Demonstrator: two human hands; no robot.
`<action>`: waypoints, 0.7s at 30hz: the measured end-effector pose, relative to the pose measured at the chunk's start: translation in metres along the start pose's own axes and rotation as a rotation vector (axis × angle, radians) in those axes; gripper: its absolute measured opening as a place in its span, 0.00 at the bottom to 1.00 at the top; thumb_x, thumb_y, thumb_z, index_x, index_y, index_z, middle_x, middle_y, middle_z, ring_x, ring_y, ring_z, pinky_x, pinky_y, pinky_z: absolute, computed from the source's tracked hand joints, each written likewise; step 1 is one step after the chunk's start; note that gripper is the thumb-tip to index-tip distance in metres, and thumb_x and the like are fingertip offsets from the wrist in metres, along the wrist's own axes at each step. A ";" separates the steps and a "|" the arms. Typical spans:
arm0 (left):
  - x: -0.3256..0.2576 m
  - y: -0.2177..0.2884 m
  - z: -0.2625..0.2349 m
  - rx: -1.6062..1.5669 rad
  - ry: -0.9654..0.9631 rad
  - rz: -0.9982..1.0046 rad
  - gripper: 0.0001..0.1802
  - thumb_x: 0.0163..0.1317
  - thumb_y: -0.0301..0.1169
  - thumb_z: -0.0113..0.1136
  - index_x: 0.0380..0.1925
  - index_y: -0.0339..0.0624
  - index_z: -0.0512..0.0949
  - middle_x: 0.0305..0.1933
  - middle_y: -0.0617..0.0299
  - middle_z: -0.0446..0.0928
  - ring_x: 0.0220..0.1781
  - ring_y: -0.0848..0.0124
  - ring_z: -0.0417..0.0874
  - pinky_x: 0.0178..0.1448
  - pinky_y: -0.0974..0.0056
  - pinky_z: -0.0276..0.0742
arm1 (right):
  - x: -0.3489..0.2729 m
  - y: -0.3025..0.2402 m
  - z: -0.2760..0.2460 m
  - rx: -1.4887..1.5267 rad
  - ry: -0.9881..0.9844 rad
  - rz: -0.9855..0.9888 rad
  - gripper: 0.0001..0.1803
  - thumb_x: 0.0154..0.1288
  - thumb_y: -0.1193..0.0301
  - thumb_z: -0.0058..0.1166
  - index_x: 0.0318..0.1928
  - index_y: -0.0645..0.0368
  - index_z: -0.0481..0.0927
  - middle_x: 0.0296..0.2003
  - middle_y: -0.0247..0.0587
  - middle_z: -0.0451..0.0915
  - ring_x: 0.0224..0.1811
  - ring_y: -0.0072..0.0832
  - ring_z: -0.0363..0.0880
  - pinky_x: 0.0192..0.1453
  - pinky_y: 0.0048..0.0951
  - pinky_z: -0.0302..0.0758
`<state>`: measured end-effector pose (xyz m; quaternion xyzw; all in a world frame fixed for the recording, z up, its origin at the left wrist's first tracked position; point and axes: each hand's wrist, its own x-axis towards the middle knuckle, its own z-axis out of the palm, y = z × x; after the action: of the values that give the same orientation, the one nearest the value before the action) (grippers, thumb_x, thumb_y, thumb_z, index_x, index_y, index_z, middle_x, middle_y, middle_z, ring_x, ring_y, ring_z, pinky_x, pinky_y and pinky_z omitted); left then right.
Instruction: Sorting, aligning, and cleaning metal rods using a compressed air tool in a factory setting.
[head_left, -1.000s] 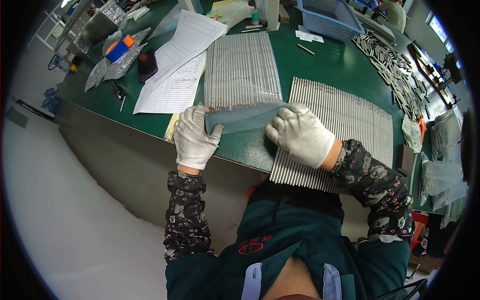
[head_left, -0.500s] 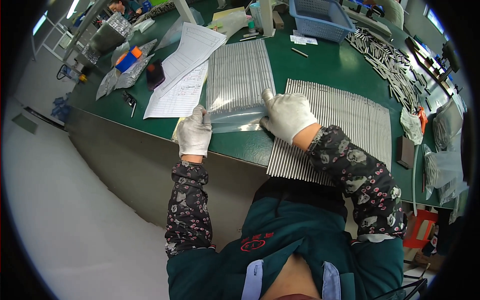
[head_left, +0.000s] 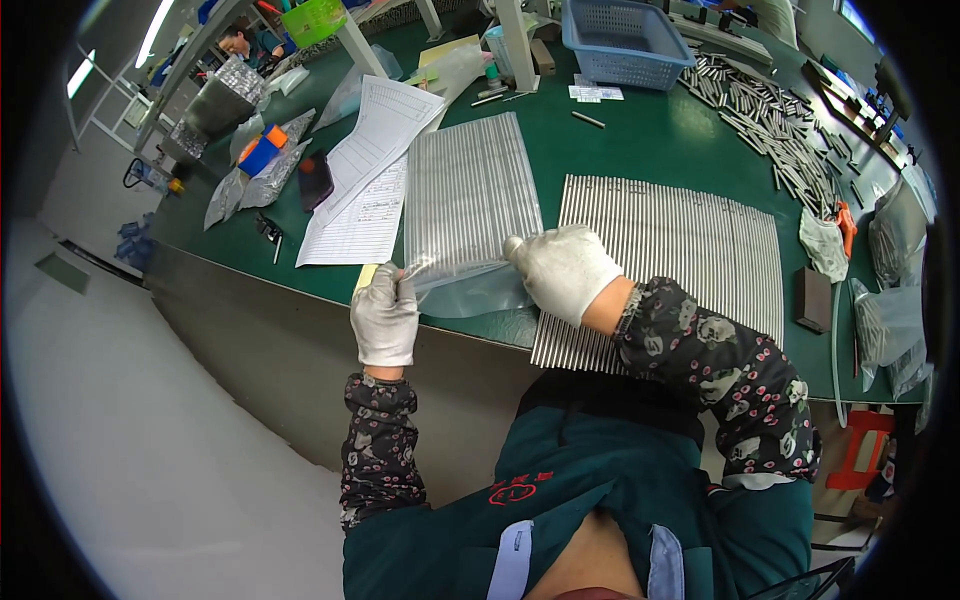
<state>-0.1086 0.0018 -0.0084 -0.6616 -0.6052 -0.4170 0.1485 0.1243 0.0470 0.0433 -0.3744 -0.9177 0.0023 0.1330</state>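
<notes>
A clear plastic bag (head_left: 470, 180) lies on the green bench with a row of thin metal rods inside it. Its loose near end sags toward the bench edge. My left hand (head_left: 385, 318), in a white glove, pinches the bag's near left corner. At the near right corner, my gloved right hand (head_left: 566, 272) has its fingers closed on the plastic. Beside the bag, to the right and partly beneath my right forearm, a sheet-like row of bare metal rods (head_left: 690, 250) lies side by side.
Written paper sheets (head_left: 350, 215) and a dark phone (head_left: 315, 180) lie left of the bag. A blue plastic basket (head_left: 630, 45) stands at the back. Loose metal rods (head_left: 765, 120) are heaped at the far right, with a brown block (head_left: 812, 300) nearer. One rod (head_left: 588, 119) lies alone behind.
My left hand has drawn the bag's near left corner toward me and down. My right hand has shifted slightly nearer and left, and the bag's near end now hangs looser.
</notes>
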 end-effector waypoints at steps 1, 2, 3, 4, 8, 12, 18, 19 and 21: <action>-0.005 0.001 -0.006 -0.036 0.000 -0.040 0.05 0.49 0.21 0.58 0.28 0.37 0.74 0.18 0.53 0.74 0.20 0.58 0.77 0.27 0.62 0.73 | -0.001 -0.003 -0.005 0.043 -0.022 -0.047 0.05 0.52 0.75 0.45 0.31 0.61 0.71 0.19 0.39 0.76 0.23 0.33 0.78 0.27 0.33 0.73; -0.010 -0.005 -0.010 0.017 -0.001 -0.016 0.06 0.49 0.20 0.58 0.28 0.37 0.74 0.19 0.54 0.74 0.20 0.59 0.78 0.28 0.63 0.74 | -0.002 -0.004 -0.005 0.088 -0.045 -0.095 0.05 0.52 0.75 0.46 0.31 0.61 0.71 0.18 0.39 0.75 0.23 0.34 0.78 0.27 0.33 0.73; -0.013 -0.005 -0.012 -0.007 -0.016 -0.049 0.05 0.49 0.21 0.57 0.28 0.38 0.74 0.19 0.54 0.75 0.21 0.59 0.78 0.29 0.62 0.74 | -0.003 -0.005 -0.002 0.099 -0.011 -0.118 0.06 0.51 0.74 0.48 0.31 0.61 0.72 0.16 0.39 0.75 0.21 0.34 0.77 0.26 0.33 0.72; -0.016 -0.004 -0.015 -0.030 -0.030 -0.083 0.05 0.49 0.21 0.57 0.28 0.38 0.74 0.20 0.54 0.75 0.22 0.59 0.78 0.29 0.62 0.74 | -0.004 -0.005 -0.001 0.108 -0.018 -0.121 0.06 0.51 0.74 0.48 0.31 0.61 0.72 0.16 0.39 0.75 0.21 0.34 0.77 0.26 0.33 0.72; -0.011 0.008 -0.023 0.144 -0.190 0.037 0.04 0.49 0.24 0.56 0.27 0.40 0.73 0.20 0.54 0.75 0.23 0.58 0.79 0.30 0.60 0.75 | -0.007 0.000 -0.004 0.129 0.045 -0.144 0.06 0.51 0.72 0.50 0.31 0.59 0.72 0.14 0.38 0.74 0.19 0.33 0.76 0.24 0.34 0.72; -0.008 0.030 -0.031 0.176 -0.263 -0.027 0.10 0.48 0.33 0.60 0.27 0.41 0.71 0.15 0.59 0.69 0.19 0.59 0.74 0.28 0.59 0.70 | -0.028 0.019 -0.038 0.213 0.140 0.033 0.08 0.56 0.69 0.52 0.35 0.59 0.73 0.15 0.39 0.74 0.20 0.35 0.76 0.25 0.35 0.72; -0.041 0.051 -0.038 0.089 -0.022 0.284 0.17 0.54 0.37 0.58 0.38 0.37 0.70 0.22 0.61 0.68 0.26 0.64 0.69 0.39 0.59 0.65 | -0.112 0.063 -0.075 0.125 0.145 0.310 0.07 0.56 0.69 0.49 0.34 0.57 0.74 0.19 0.40 0.76 0.25 0.37 0.78 0.28 0.35 0.74; -0.045 0.048 -0.036 0.078 -0.007 0.283 0.17 0.55 0.37 0.57 0.39 0.37 0.70 0.24 0.60 0.68 0.27 0.63 0.70 0.39 0.59 0.65 | -0.129 0.069 -0.079 0.098 0.215 0.368 0.07 0.55 0.69 0.50 0.34 0.57 0.75 0.19 0.41 0.76 0.24 0.38 0.77 0.28 0.36 0.73; -0.040 0.045 -0.028 0.086 0.020 0.286 0.16 0.58 0.37 0.55 0.40 0.38 0.70 0.30 0.57 0.70 0.31 0.62 0.71 0.40 0.59 0.66 | -0.167 0.078 -0.085 0.108 0.344 0.527 0.06 0.54 0.70 0.51 0.33 0.57 0.77 0.20 0.43 0.76 0.25 0.39 0.77 0.29 0.36 0.72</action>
<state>-0.0744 -0.0552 -0.0064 -0.7299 -0.5205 -0.3721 0.2407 0.3130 -0.0204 0.0772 -0.5865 -0.7518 0.0219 0.3005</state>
